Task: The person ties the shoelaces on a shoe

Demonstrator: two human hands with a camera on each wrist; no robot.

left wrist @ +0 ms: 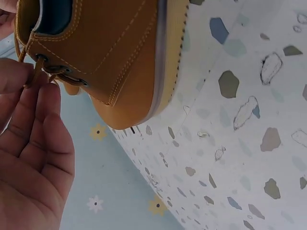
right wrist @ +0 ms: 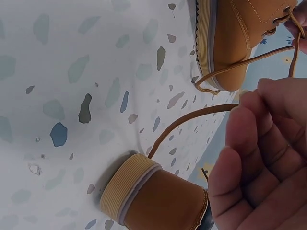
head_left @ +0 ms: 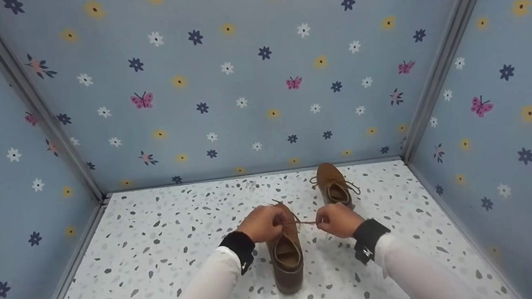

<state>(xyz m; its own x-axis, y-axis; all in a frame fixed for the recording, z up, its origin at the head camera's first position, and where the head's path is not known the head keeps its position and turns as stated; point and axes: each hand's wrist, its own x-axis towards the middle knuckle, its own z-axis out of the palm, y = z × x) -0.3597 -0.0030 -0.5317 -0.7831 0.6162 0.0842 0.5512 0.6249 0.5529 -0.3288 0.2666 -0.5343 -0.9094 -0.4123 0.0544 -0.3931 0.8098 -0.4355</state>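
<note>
Pale blue wall panels [head_left: 240, 81] printed with flowers and butterflies enclose three sides, meeting at grey metal posts [head_left: 447, 58]. Between them spreads a white floor [head_left: 159, 257] speckled with grey, green and blue chips. The person's white sleeves [head_left: 206, 287] run in from the bottom edge, cut off there, ending in dark wristbands [head_left: 239, 247]. A brown lace-up shoe [head_left: 287, 259] stands upright on the floor, toe towards the back wall, with the left hand [head_left: 263, 224] over its front and the right hand [head_left: 339, 220] just off its right side. The second shoe [head_left: 331, 182] stands farther back and to the right, near that wall, its heel partly behind the right hand. Both hands have their fingers curled in: the left pinches a lace close to the eyelets, the right pinches a lace [head_left: 307, 222] drawn out sideways from the nearer shoe. From above, the left hand hides part of the lacing, and where the right lace's loose end stops is hard to make out.
</note>
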